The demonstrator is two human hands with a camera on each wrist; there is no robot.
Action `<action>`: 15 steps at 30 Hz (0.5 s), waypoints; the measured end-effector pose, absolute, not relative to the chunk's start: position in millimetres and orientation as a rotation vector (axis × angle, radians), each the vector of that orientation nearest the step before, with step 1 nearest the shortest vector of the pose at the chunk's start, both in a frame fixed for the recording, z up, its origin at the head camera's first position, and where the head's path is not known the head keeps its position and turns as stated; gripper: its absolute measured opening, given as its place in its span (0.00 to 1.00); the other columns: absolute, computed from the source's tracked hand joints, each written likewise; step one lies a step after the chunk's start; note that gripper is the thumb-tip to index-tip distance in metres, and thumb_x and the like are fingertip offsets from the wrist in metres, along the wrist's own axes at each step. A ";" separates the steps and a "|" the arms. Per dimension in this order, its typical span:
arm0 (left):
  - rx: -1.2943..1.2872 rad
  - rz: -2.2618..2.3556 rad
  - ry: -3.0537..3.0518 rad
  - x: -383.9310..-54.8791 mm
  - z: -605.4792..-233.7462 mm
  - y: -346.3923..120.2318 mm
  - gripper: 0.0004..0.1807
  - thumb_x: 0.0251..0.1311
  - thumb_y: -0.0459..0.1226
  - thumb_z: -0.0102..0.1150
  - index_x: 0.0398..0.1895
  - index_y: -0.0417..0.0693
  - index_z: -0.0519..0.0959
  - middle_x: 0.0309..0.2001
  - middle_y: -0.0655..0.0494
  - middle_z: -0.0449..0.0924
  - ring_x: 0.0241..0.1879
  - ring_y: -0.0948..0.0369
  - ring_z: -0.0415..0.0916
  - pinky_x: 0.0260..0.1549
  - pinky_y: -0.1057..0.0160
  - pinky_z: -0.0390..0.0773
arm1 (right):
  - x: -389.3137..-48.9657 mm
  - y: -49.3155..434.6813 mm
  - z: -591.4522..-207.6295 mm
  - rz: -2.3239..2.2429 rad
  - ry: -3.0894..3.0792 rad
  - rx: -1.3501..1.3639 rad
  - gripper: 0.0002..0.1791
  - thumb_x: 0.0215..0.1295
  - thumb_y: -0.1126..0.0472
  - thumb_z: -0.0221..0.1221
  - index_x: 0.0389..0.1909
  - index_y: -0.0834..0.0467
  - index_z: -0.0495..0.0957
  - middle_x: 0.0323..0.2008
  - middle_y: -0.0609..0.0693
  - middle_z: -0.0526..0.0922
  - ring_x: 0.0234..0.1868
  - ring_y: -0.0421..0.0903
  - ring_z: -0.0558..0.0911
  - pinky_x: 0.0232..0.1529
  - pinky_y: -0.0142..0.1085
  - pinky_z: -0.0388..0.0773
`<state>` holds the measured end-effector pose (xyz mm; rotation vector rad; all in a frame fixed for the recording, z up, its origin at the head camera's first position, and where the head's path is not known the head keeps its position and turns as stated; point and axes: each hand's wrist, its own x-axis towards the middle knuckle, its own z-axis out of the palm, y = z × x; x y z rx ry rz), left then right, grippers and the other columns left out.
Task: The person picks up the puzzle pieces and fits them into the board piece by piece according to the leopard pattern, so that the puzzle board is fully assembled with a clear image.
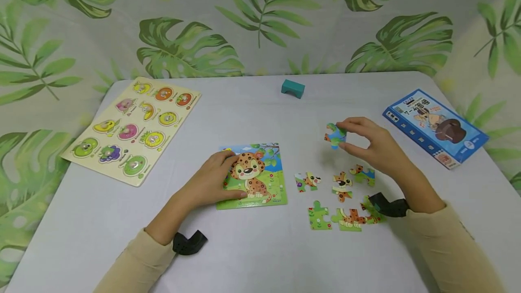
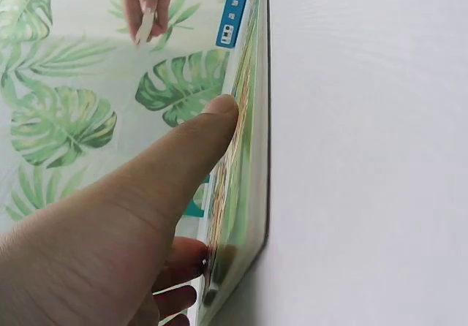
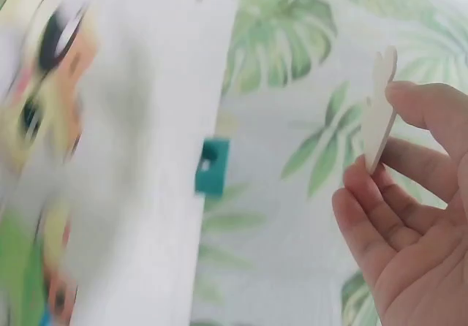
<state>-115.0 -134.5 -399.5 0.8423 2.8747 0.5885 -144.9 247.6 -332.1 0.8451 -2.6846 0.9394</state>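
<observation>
My left hand (image 1: pixel 212 177) rests on the left part of a square picture puzzle board (image 1: pixel 274 184), which shows a spotted leopard cub on grass. In the left wrist view the thumb (image 2: pixel 219 110) lies against the face of the board, seen edge-on. Held up over the table, a blue and green puzzle piece (image 1: pixel 335 135) is pinched between the thumb and fingers of my right hand (image 1: pixel 372 141). The right wrist view shows the pale back of this piece (image 3: pixel 379 114). Below that hand several loose puzzle pieces (image 1: pixel 317 218) lie face up, right of the board.
A wooden fruit peg board (image 1: pixel 156 116) lies at the left. At the back edge stands a small teal block (image 1: pixel 293 88). A blue box (image 1: pixel 437 128) lies at the right. A leaf-patterned cloth (image 1: pixel 268 12) hangs behind the white table (image 1: pixel 244 257).
</observation>
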 end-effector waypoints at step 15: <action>0.850 0.602 2.872 -115.7 -399.6 -118.6 0.51 0.44 0.66 0.53 0.65 0.41 0.58 0.63 0.47 0.57 0.61 0.49 0.52 0.58 0.53 0.56 | -157.7 140.5 -358.5 1.088 -2.749 1.191 0.23 0.56 0.61 0.61 0.54 0.63 0.72 0.51 0.55 0.71 0.53 0.50 0.70 0.50 0.42 0.70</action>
